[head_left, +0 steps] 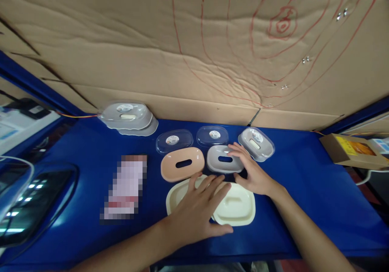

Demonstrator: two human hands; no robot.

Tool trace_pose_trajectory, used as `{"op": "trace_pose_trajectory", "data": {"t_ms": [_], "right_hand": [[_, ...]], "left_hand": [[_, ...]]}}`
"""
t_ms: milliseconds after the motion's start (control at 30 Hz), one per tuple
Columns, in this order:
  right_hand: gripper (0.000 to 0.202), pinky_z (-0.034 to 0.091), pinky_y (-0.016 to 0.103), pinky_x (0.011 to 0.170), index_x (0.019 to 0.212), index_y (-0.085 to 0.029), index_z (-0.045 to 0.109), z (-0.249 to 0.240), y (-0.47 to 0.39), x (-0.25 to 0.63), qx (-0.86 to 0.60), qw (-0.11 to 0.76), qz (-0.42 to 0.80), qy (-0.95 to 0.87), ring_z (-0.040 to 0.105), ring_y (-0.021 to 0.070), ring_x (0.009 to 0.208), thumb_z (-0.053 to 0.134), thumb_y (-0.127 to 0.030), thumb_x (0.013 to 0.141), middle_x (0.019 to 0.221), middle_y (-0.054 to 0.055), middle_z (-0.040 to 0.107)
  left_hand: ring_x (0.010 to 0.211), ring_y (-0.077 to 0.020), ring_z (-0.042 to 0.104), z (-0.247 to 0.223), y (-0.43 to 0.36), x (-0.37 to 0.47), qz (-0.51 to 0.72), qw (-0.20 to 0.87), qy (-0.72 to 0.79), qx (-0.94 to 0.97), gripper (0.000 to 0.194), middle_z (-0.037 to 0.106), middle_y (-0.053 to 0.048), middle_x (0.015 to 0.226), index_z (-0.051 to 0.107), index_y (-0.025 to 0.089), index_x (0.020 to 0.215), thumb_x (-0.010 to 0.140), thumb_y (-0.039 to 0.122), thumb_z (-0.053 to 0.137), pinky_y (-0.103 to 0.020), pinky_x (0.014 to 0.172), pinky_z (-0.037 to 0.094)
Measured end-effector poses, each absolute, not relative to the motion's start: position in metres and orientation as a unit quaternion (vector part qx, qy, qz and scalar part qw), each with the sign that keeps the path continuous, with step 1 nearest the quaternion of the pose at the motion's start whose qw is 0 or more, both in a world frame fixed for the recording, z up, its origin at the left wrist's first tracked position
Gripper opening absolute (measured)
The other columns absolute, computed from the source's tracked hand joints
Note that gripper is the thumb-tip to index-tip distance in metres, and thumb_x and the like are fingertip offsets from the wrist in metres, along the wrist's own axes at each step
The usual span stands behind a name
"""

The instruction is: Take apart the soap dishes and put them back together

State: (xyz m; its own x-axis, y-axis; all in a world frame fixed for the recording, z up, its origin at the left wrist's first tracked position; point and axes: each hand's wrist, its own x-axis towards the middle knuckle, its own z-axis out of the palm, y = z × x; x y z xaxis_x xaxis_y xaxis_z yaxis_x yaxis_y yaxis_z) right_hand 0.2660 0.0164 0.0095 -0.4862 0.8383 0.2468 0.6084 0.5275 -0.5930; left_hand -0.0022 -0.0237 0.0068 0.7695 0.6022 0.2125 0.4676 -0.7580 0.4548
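My left hand (202, 207), fingers spread, is over two cream oval trays, partly covering the left one (176, 193) and the near edge of the right one (237, 205). Beyond them, a peach oval piece with a slot (168, 166) lies beside a grey slotted piece (219, 166). At the right edge of the grey piece is my right hand (251, 172), its fingers apart and holding nothing; whether it touches the piece is unclear. Two clear lids with round stickers, the left (182, 136) and the right (212, 136), lie farther back.
Stacked lidded containers stand at the back left (129, 116) and back right (258, 144). A pixelated flat object (126, 187) lies left on the blue table (304, 174). A cardboard box (352, 150) sits far right, and a cardboard wall (136, 61) rises behind.
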Motion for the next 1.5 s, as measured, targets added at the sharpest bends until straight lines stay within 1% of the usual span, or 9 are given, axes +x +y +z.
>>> {"op": "trace_pose_trajectory", "data": {"t_ms": [167, 267, 367, 567, 867, 1000, 1233, 1367, 1500], "right_hand": [[0.054, 0.025, 0.066, 0.126, 0.15, -0.031, 0.045, 0.021, 0.019, 0.287, -0.549, 0.287, 0.046, -0.784, 0.031, 0.0369, 0.159, 0.061, -0.038, 0.099, 0.168, 0.012, 0.039], [0.067, 0.025, 0.073, 0.121, 0.154, -0.028, 0.045, 0.017, 0.024, 0.304, -0.654, 0.24, -0.066, -0.715, 0.032, 0.0455, 0.155, 0.062, -0.059, 0.097, 0.169, 0.018, 0.035], [0.078, 0.037, 0.073, 0.113, 0.155, -0.024, 0.045, 0.006, 0.03, 0.318, -0.699, 0.196, -0.057, -0.685, 0.041, 0.0491, 0.148, 0.06, -0.07, 0.094, 0.167, 0.023, 0.036], [0.078, 0.046, 0.064, 0.112, 0.152, -0.021, 0.049, -0.007, 0.037, 0.326, -0.692, 0.231, -0.027, -0.683, 0.048, 0.0449, 0.142, 0.06, -0.071, 0.094, 0.156, 0.023, 0.049], [0.074, 0.045, 0.067, 0.112, 0.147, -0.022, 0.052, -0.008, 0.04, 0.323, -0.685, 0.309, -0.016, -0.66, 0.05, 0.0429, 0.141, 0.065, -0.07, 0.092, 0.15, 0.02, 0.055], [0.068, 0.039, 0.068, 0.118, 0.145, -0.025, 0.051, 0.005, 0.034, 0.308, -0.647, 0.382, 0.014, -0.66, 0.049, 0.0404, 0.144, 0.071, -0.062, 0.091, 0.149, 0.017, 0.057], [0.072, 0.038, 0.063, 0.123, 0.151, -0.031, 0.042, 0.03, -0.016, 0.243, -0.471, 0.437, 0.214, -0.736, 0.036, 0.0406, 0.155, 0.072, -0.057, 0.091, 0.163, 0.015, 0.041], [0.077, 0.043, 0.062, 0.119, 0.149, -0.034, 0.045, 0.024, -0.026, 0.222, -0.442, 0.413, 0.232, -0.761, 0.044, 0.0424, 0.15, 0.081, -0.054, 0.084, 0.16, 0.014, 0.045], [0.076, 0.042, 0.063, 0.12, 0.15, -0.033, 0.044, 0.016, -0.018, 0.228, -0.46, 0.432, 0.212, -0.746, 0.042, 0.0418, 0.151, 0.08, -0.052, 0.086, 0.16, 0.014, 0.044]], "left_hand": [[0.14, -0.0432, 0.053, -0.001, -0.024, 0.005, 0.155, 0.178, 0.321, 0.917, 0.092, 0.059, -0.02, 0.153, 0.048, 0.021, 0.156, 0.085, 0.076, 0.068, -0.068, 0.122, 0.017], [0.139, -0.0424, 0.053, -0.002, -0.024, 0.006, 0.144, 0.162, 0.34, 0.915, 0.09, 0.06, -0.02, 0.151, 0.048, 0.021, 0.156, 0.087, 0.078, 0.063, -0.066, 0.122, 0.018], [0.132, -0.043, 0.056, 0.0, -0.025, 0.005, 0.133, 0.135, 0.363, 0.912, 0.09, 0.064, -0.02, 0.144, 0.051, 0.019, 0.154, 0.086, 0.077, 0.066, -0.066, 0.119, 0.019], [0.125, -0.0446, 0.058, 0.001, -0.026, 0.0, 0.123, 0.103, 0.372, 0.914, 0.109, 0.066, -0.02, 0.137, 0.044, 0.02, 0.16, 0.075, 0.083, 0.072, -0.067, 0.115, 0.02], [0.13, -0.0465, 0.059, 0.011, -0.017, -0.018, 0.074, 0.135, 0.323, 0.934, 0.105, 0.062, -0.022, 0.146, 0.035, 0.029, 0.165, 0.078, 0.052, 0.089, -0.071, 0.114, 0.027], [0.141, -0.0449, 0.052, 0.024, -0.016, -0.024, 0.118, 0.23, 0.292, 0.921, 0.096, 0.054, -0.02, 0.155, 0.03, 0.034, 0.165, 0.085, 0.048, 0.083, -0.075, 0.119, 0.024], [0.147, -0.0371, 0.049, 0.025, -0.015, -0.018, 0.373, 0.594, 0.347, 0.622, 0.113, 0.029, -0.015, 0.171, 0.006, 0.043, 0.165, 0.084, 0.052, 0.084, -0.056, 0.117, 0.047], [0.155, -0.0372, 0.037, 0.015, -0.012, -0.01, 0.375, 0.613, 0.38, 0.582, 0.113, 0.033, -0.013, 0.17, 0.013, 0.037, 0.165, 0.081, 0.045, 0.088, -0.06, 0.127, 0.032], [0.147, -0.0335, 0.049, 0.01, -0.012, -0.008, 0.358, 0.619, 0.373, 0.592, 0.096, 0.04, -0.012, 0.166, 0.022, 0.036, 0.163, 0.088, 0.041, 0.082, -0.056, 0.123, 0.041]]}}
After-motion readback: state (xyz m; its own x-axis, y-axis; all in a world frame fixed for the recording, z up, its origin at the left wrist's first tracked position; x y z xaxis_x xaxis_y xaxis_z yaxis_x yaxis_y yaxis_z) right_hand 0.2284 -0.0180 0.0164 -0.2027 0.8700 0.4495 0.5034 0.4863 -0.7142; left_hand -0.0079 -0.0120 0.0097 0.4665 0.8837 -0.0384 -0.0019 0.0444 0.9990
